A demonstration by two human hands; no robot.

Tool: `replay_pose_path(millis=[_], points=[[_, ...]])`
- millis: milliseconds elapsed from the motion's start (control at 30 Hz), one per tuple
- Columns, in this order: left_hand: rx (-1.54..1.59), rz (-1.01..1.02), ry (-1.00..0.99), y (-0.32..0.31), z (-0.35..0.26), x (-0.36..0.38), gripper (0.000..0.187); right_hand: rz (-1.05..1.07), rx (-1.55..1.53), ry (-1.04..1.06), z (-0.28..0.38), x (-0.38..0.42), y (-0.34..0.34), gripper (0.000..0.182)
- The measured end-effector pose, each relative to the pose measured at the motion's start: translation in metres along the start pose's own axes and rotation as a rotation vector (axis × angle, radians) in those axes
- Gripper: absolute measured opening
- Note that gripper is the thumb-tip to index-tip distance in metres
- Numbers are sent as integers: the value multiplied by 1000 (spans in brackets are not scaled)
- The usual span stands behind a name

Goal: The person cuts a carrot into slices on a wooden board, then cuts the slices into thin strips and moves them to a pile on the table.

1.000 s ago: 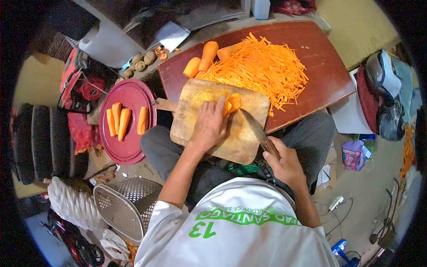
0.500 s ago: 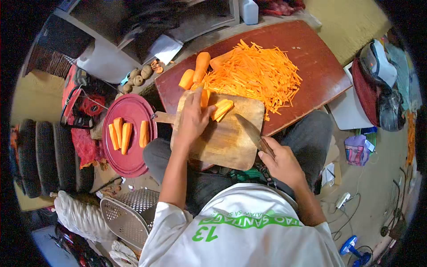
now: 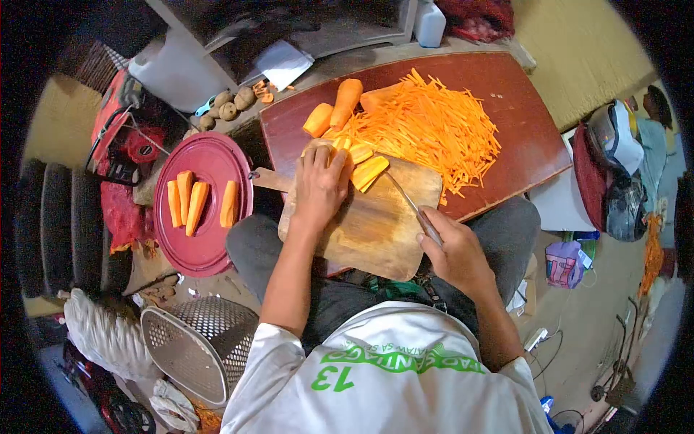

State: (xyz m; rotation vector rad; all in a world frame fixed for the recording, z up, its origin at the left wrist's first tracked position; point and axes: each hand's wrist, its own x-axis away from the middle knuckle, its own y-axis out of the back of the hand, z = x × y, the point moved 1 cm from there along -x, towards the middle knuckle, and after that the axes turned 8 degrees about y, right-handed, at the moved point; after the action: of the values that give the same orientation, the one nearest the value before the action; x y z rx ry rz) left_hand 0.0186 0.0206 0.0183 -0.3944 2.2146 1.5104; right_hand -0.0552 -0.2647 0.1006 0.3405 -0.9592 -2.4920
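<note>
- Orange carrot slabs point(image 3: 366, 172), flat lengthwise pieces, lie stacked at the far edge of a pale wooden chopping board point(image 3: 369, 224); their long axis runs from near-left to far-right, tilted across the board.
- The board rests on the person's lap, and its handle points left.
- Beyond it, on a dark red wooden tabletop point(image 3: 520, 137), sits a big heap of thin orange carrot strips point(image 3: 434, 126), with three whole peeled carrot chunks point(image 3: 340, 108) just beside the board's far edge.
- To the left, a round maroon plastic lid point(image 3: 206, 239) carries four more carrot pieces point(image 3: 194, 204).
- The left hand point(image 3: 319, 188) lies flat, its grip loose, fingertips touching small carrot pieces just left of the slabs.
- The right hand point(image 3: 454, 253) has its grip clenched round the handle of a steel kitchen knife point(image 3: 407, 200), whose tip points toward the slabs.
</note>
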Motion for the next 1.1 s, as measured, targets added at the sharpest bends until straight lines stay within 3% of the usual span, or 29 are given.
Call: replay_pose_path(millis=[100, 233, 367, 533, 667, 767, 900, 1000, 1100], points=[[110, -9, -18, 11, -6, -2, 32, 19, 7, -18, 1, 0, 1, 42], [133, 146, -112, 11, -28, 5, 32, 33, -61, -104, -5, 9, 3, 44], [122, 71, -84, -3, -29, 2, 22, 12, -46, -55, -8, 19, 4, 46], [256, -7, 107, -7, -20, 5, 19, 33, -108, -115, -7, 28, 5, 49], [287, -37, 205, 6, -24, 7, 17, -18, -96, -38, -12, 32, 3, 49], [555, -44, 367, -1, -11, 11, 17, -36, -107, 9, -14, 33, 2, 49], [347, -219, 232, 11, -5, 2, 26, -40, -113, 39, -15, 34, 3, 49], [154, -215, 120, 24, -4, -6, 33, -42, -124, 35, -16, 35, 2, 48], [380, -274, 123, 9, -3, -1, 38, -50, -134, 31, -14, 35, 3, 48]])
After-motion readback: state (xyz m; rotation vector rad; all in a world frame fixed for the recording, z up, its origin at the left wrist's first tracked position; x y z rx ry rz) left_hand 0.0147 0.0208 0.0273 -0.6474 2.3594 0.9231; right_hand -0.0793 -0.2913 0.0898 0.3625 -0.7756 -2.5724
